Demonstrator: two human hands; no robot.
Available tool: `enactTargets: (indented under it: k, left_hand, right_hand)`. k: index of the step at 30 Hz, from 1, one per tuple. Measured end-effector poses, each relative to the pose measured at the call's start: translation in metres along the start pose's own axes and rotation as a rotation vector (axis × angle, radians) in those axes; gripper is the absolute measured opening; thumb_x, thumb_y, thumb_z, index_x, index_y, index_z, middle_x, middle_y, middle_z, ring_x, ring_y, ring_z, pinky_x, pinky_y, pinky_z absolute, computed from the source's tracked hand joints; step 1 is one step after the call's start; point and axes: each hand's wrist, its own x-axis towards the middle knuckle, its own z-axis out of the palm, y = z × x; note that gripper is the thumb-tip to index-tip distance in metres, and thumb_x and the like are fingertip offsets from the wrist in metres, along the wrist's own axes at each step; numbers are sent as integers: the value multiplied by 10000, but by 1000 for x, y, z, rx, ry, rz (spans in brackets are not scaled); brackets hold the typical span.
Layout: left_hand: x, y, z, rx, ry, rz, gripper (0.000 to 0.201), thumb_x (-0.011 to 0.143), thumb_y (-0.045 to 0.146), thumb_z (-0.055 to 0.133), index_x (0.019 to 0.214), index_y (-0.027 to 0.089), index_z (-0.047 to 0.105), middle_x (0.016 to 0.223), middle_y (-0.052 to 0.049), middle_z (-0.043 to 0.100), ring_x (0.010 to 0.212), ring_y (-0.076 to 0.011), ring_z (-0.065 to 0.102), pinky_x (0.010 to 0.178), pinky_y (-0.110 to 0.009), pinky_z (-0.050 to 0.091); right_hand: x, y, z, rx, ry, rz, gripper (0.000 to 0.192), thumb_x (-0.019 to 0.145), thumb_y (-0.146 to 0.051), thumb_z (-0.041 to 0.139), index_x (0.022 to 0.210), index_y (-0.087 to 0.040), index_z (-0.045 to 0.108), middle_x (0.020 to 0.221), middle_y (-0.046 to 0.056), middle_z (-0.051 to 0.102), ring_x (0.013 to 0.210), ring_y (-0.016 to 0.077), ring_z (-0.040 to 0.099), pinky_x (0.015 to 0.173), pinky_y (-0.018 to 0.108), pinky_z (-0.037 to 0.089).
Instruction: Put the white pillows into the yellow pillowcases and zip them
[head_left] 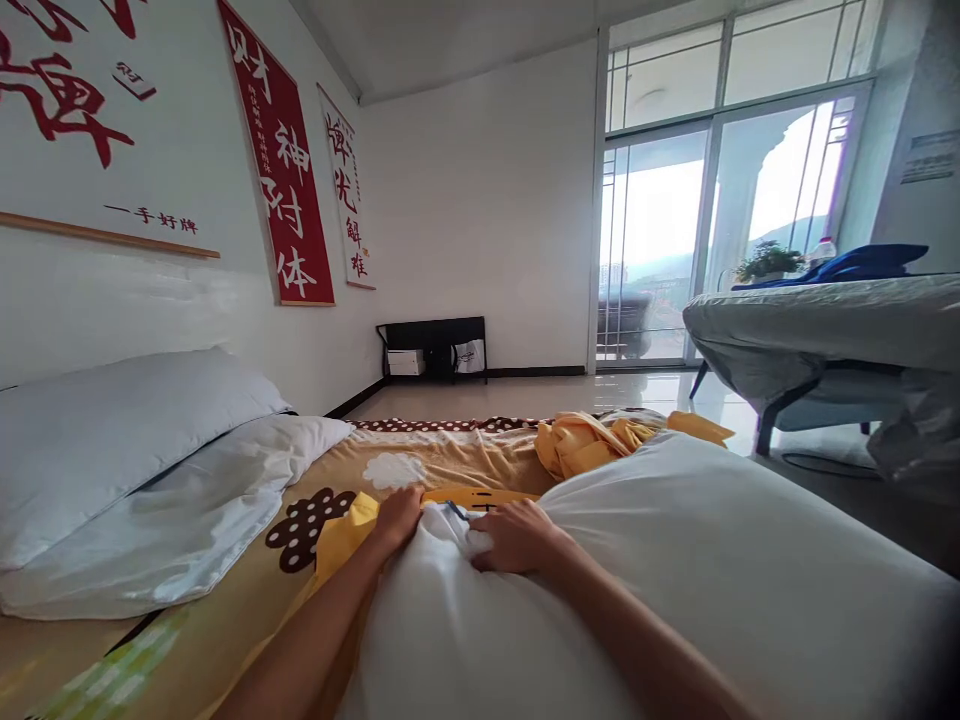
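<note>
A person's two bare forearms reach forward over a bed. Both hands meet at the near corner of one large white pillow (675,560), which bulges up directly under and to the right of them, its long axis running away to the right. The left hand (397,515) presses its fingers down on the yellow pillowcase (341,535) edge at the pillow's left end; the right hand (514,535) is clamped on a bunch of white fabric just beside it. More yellow cloth lies crumpled beyond. To the left, two other white pillows (135,450) are stacked. Farther off: three wall banners (281,160), a covered bench (825,325), glass doors.
</note>
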Motion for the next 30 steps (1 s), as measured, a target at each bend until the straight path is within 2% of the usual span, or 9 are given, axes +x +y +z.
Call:
enactTargets:
  k: [5, 8, 15, 18, 21, 23, 26, 28, 30]
  left_hand:
    - [7, 24, -3, 2, 50, -67, 188, 802, 241, 473, 836, 192, 651, 923, -95, 704, 917, -231, 645, 672, -268, 416]
    - [8, 32, -6, 9, 73, -75, 237, 814, 244, 450, 899, 187, 664, 968, -117, 703, 944, -250, 645, 681, -285, 415]
    - [7, 61, -25, -3, 3, 107, 120, 747, 253, 575, 739, 178, 669, 818, -63, 717, 814, -204, 653, 586, -245, 356]
    - [-5, 85, -33, -9, 60, 181, 286, 884, 291, 412, 788, 176, 656, 830, -63, 706, 810, -179, 641, 622, -247, 369]
    - [-25, 95, -37, 17, 95, 266, 196, 856, 240, 452, 854, 186, 640, 920, -70, 694, 898, -198, 627, 721, -265, 392]
    - [-40, 84, -38, 35, 96, 314, 144, 821, 193, 491, 867, 195, 627, 971, -68, 679, 954, -206, 612, 774, -273, 399]
    - [-63, 43, -38, -1, 110, 268, 146, 835, 164, 464, 901, 188, 591, 965, -65, 662, 917, -191, 612, 755, -265, 416]
    - [-78, 7, -34, -63, 101, 199, 105, 821, 150, 471, 864, 183, 561, 914, -53, 650, 852, -179, 609, 723, -257, 426]
    - [-95, -27, -25, -139, 91, 174, 80, 803, 140, 485, 834, 183, 544, 905, -49, 638, 847, -177, 602, 737, -263, 443]
  right_hand:
    - [-3, -21, -10, -132, -58, 14, 425, 740, -466, 632, 1046, -183, 716, 1001, 145, 719, 942, 310, 669, 767, 378, 503]
    - [-15, -35, -18, -173, -19, -9, 345, 758, -388, 621, 1001, -164, 723, 957, 151, 724, 900, 300, 684, 746, 373, 516]
    - [-33, -65, -29, -181, 54, -49, 247, 765, -235, 593, 963, -164, 721, 914, 126, 729, 872, 271, 688, 760, 366, 517]
    - [-21, -62, -19, -115, 72, 7, 238, 762, -264, 607, 942, -174, 734, 913, 118, 732, 881, 259, 684, 788, 350, 505]
    - [-9, -37, -9, -65, 82, 159, 292, 788, -306, 583, 992, -158, 730, 974, 146, 722, 918, 277, 674, 780, 357, 503]
    - [-7, -14, -7, -61, 113, 236, 318, 853, -301, 493, 1008, -152, 726, 1005, 160, 713, 949, 289, 662, 802, 391, 494]
    - [-19, 10, -9, -49, 225, 267, 371, 914, -339, 409, 999, -171, 729, 1081, 164, 685, 1062, 293, 605, 903, 431, 448]
    - [-36, 5, -4, -32, 365, 210, 359, 915, -363, 426, 1082, -199, 698, 1186, 152, 640, 1137, 286, 554, 960, 442, 417]
    - [-59, -19, 13, -38, 501, 32, 372, 899, -370, 459, 1209, -252, 627, 1264, 117, 603, 1162, 268, 539, 980, 441, 417]
